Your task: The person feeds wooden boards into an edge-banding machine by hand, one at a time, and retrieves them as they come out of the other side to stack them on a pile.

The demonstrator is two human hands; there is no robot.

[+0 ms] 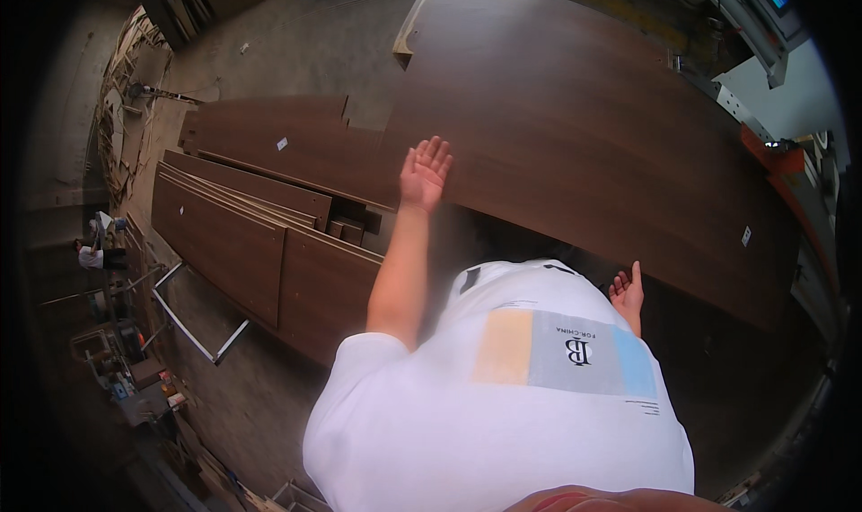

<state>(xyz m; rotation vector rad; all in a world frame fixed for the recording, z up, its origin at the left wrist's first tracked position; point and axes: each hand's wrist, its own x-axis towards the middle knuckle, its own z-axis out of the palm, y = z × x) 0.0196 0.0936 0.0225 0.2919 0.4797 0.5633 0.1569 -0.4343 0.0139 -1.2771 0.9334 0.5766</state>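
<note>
A large dark brown wood-grain panel [575, 126] spreads in front of me and to the right. My left hand [426, 175] is raised beside its left edge, palm turned up and fingers stretched out, holding nothing. Close to the panel's near edge, my right hand [628, 292] has one digit pointing up and its other fingers loosely bent apart. Nothing shows in it, and whether it touches the edge I cannot tell. A small white label [746, 236] sticks to the panel's right end.
Stacked brown panels [224, 243] lie at left, with another long panel [260, 140] behind them. A white metal frame [193, 328] stands on the floor nearby. Machinery with an orange part [774, 156] borders the right side. Far left, a person [92, 256] stands near equipment.
</note>
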